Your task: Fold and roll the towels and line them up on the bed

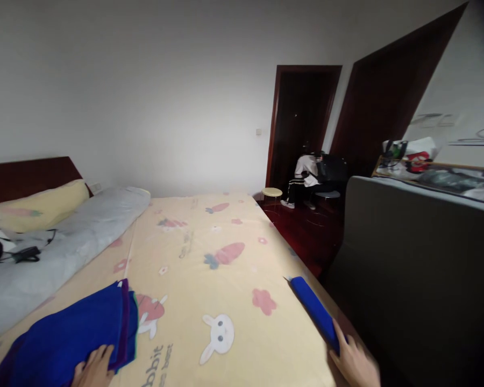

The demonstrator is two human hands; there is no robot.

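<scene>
Blue cloth [68, 336] lies folded at the lower left of the frame, on the bed sheet [210, 269], with a purple layer showing at its right edge. Left hand [93, 370] rests flat on its near edge, fingers [104, 356] spread on top, not clenched.

Right hand [355, 363] at the lower right grips the near end of a blue roll [315, 312], fingers wrapped around it. The roll lies along the right edge of the bed, pointing toward frame centre.

Sheet is pale yellow with carrot, rabbit and flower prints; open sheet lies between the two blue items, well apart from each other.

Around:
- Grey quilt [64, 242] bunched along the left side of the bed, just beyond the blue cloth.
- Yellow pillow [40, 207] against the dark headboard [28, 174], upper left.
- Black cable and small black device [22, 253] on the quilt, far left.
- Dark grey cabinet side [419, 269] close to the right of the bed, near the right hand; clutter on top, too blurred to tell.
- Small round stool [271, 192] past the far bed corner.
- Another person [306, 180] sits by the dark doorway [302, 118], centre right, well away.
</scene>
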